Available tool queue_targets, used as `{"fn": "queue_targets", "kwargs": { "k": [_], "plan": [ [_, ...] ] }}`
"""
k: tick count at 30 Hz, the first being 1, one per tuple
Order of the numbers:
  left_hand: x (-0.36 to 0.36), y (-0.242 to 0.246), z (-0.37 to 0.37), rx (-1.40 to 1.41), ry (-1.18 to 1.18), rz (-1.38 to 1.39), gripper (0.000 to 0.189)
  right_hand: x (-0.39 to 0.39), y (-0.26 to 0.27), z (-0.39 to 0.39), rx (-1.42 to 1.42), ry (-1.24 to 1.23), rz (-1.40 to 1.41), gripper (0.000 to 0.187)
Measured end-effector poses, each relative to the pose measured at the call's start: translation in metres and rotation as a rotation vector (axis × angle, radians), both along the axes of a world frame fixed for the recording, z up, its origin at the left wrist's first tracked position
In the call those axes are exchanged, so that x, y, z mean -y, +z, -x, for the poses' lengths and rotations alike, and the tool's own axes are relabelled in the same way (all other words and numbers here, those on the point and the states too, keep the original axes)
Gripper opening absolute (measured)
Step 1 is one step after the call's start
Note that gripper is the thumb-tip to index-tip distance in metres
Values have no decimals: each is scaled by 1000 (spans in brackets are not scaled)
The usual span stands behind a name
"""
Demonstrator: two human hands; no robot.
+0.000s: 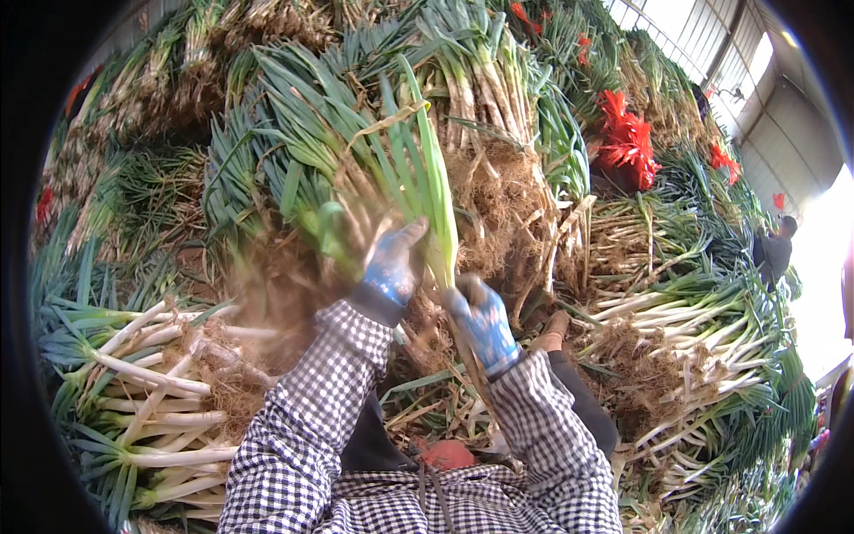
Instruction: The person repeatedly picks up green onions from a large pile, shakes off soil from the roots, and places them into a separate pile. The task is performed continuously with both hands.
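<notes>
Both my hands wear blue gloves below black-and-white checked sleeves. My right hand (482, 322) is closed around the lower stalk of a green onion (437, 220), whose leaves point up and away from me. My left hand (393, 267) is beside the same leaves, thumb up; it is blurred, and whether it grips anything is unclear. Just past it lean more green onions (300, 133) with blurred roots. A bundle with brown, matted roots (497, 200) stands behind my right hand.
Piles of trimmed-looking white-stalked onions lie at left (167, 420) and right (694, 327). Loose leaves and husks (447, 400) litter the ground between my legs. Red plastic ties (627, 143) lie on the heap at upper right. Another person (775, 250) is at the far right.
</notes>
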State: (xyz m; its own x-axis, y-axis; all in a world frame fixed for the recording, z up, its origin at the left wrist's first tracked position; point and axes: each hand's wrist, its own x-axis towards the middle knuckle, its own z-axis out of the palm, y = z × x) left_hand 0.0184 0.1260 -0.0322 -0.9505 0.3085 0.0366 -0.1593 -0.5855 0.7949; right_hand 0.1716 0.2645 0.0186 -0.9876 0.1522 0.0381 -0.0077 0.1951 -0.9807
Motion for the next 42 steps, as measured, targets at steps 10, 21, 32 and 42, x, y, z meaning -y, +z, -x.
{"fn": "queue_targets", "kwargs": {
  "k": [10, 21, 32, 42],
  "plan": [
    [28, 38, -13, 153, 67, -187, 31, 13, -23, 25, -308, -156, -326, 21],
    [65, 43, 0, 118, 276, -277, 28, -120, -142, -122, 382, 111, -878, 29],
    [49, 47, -11, 181, 250, -564, 29, -30, -57, -22, -245, 270, -547, 66],
    [59, 36, -2, 193, 235, -489, 30, -7, -57, -24, -38, 239, -599, 34]
  ]
}}
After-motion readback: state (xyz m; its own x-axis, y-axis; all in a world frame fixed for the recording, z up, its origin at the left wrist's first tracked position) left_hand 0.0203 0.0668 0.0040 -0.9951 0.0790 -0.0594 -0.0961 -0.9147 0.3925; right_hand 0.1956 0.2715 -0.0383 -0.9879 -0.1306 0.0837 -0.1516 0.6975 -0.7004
